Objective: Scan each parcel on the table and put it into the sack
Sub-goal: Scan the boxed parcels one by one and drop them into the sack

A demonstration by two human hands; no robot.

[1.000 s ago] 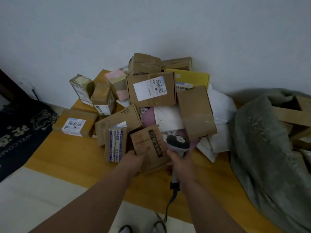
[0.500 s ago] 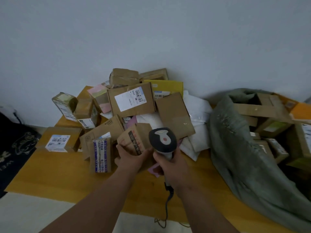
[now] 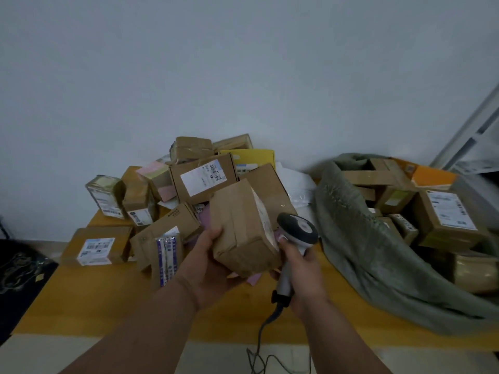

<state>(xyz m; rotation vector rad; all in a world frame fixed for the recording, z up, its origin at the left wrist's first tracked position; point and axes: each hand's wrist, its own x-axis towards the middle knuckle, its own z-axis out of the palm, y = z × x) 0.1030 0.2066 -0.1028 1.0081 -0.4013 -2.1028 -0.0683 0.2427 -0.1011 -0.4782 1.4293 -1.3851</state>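
Above the table [image 3: 81, 300], left hand [image 3: 208, 268] grips a tilted parcel [image 3: 240, 228], label facing the scanner [image 3: 295, 238] clasped by right hand [image 3: 302, 273].

Both my bare forearms reach forward from the near edge, angling toward each other. My left hand [image 3: 208, 261] is palm up on the left, thumb raised along one side and fingers curled underneath, gripping the load it carries, which tilts to the right. My right hand [image 3: 299, 268] sits just beside it on the right, fist wrapped round a handle, thumb pressed high on the front, wrist roughly straight with the forearm.
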